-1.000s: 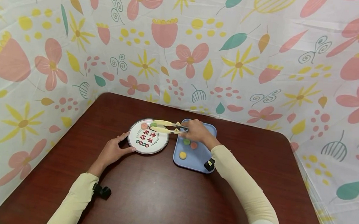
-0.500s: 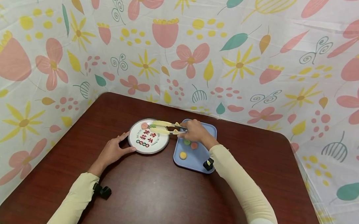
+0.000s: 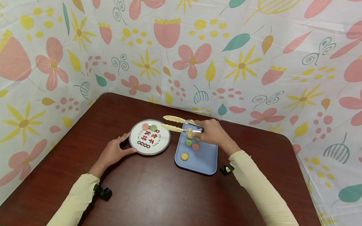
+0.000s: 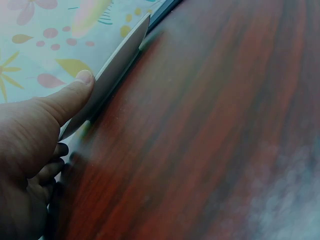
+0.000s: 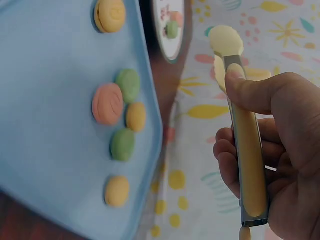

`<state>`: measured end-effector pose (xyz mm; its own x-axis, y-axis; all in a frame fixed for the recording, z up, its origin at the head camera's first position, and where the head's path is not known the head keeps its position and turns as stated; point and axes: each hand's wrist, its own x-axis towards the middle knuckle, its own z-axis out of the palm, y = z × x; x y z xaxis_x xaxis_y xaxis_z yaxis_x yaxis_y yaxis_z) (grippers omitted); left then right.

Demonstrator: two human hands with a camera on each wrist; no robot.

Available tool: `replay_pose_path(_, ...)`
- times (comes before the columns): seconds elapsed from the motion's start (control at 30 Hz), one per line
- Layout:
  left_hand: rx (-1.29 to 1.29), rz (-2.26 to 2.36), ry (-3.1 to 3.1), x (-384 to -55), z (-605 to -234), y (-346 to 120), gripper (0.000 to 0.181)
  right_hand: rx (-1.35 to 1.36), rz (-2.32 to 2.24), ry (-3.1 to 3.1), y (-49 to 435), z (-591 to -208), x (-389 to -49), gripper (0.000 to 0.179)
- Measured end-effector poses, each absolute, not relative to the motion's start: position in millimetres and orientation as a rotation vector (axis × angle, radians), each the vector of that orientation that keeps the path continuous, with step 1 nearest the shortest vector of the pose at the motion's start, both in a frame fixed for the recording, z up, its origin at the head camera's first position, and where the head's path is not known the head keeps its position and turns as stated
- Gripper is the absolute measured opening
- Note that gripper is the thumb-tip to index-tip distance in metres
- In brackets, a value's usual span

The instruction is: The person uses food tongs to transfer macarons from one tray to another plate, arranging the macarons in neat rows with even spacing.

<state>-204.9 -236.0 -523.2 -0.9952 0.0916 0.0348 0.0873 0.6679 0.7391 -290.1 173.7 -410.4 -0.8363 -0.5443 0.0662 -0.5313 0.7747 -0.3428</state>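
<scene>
My left hand (image 3: 112, 153) holds the near-left rim of a white plate (image 3: 159, 145) printed with red characters; its thumb (image 4: 75, 95) lies on the rim in the left wrist view. A pink macaron (image 3: 146, 126) and a green macaron (image 3: 153, 128) sit side by side on the plate's far part. My right hand (image 3: 211, 131) grips metal tongs (image 5: 248, 160) with cream-yellow tips, raised over the far end of a blue tray (image 3: 201, 160). The tongs' tips are spread, with nothing between them. On the tray lie several macarons, including a yellow one (image 3: 184, 156) and a pink one (image 5: 107, 103).
A dark red-brown wooden table (image 3: 154, 195) carries the plate on the left and the tray just right of it. A floral curtain (image 3: 183, 60) rises behind the table's far edge. Black camera mounts (image 3: 103, 192) sit on both wrists.
The tongs have let go of the green macaron, which stays on the plate beside the pink one. My right hand has moved up and right with the tongs; the left hand has stayed put.
</scene>
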Motion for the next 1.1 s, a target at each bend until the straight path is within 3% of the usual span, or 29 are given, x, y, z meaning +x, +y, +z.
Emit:
replay_pose_path(0.53, 0.130, 1.248, 2.852, -203, -522, -237, 0.096, -0.772, -0.554, 3.058, 251, -391, -236, 0.063)
replay_pose_path(1.1, 0.137, 1.239, 2.859, -204, -523, -234, 0.096, -0.629, -0.522, 3.073, 300, -422, -196, 0.066)
